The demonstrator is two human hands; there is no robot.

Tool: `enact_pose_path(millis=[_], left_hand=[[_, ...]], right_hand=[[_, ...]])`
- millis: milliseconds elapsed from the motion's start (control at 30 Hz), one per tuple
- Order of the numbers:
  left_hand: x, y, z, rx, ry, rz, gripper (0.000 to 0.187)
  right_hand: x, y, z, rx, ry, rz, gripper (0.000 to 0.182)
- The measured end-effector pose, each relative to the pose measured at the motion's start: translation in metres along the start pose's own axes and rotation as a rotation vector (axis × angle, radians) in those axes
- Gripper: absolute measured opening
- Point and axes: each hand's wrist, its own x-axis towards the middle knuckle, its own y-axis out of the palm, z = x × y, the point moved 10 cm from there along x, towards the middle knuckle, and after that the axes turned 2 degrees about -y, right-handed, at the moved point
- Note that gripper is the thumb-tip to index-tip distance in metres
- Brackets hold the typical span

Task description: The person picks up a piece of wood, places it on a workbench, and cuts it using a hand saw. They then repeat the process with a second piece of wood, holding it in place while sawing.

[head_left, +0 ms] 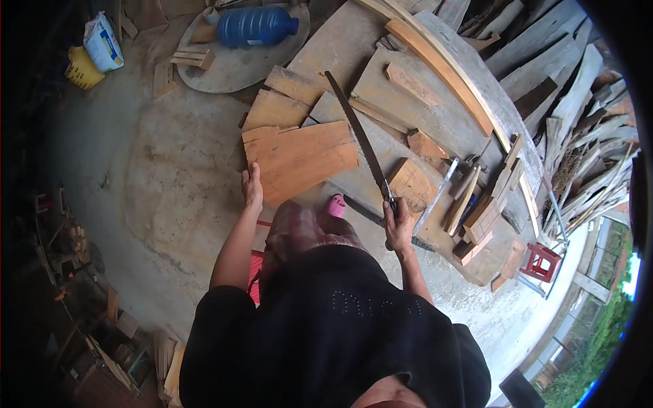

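My right hand [400,223] is closed round the dark handle of a handsaw [364,139]. The saw's long toothed blade points up and away from me, its middle passing close by the right edge of a wide reddish wooden board [299,160]. Along its far edge the board is cracked and uneven. My left hand [252,187] grips the board's near left edge, the fingers partly hidden by the wood. Beneath the board's far side lie grey planks [333,109] and a brown offcut [275,109].
A blue water jug [255,27] lies on a round tabletop [238,78] at the far left. Long curved wood strips [442,75], a wood block [412,182] and a metal ruler [437,194] rest at right. Rough slabs [544,61] pile up beyond, near a red stool [542,262].
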Motion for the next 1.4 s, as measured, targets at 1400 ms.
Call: enact_pose_path(millis=[1400], left_hand=[[-0.032,0.215,-0.177,0.926,0.934,-0.131,0.061]], right_hand=[[0.048,0.088,0.045,-0.220,-0.045,-0.205,0.022]])
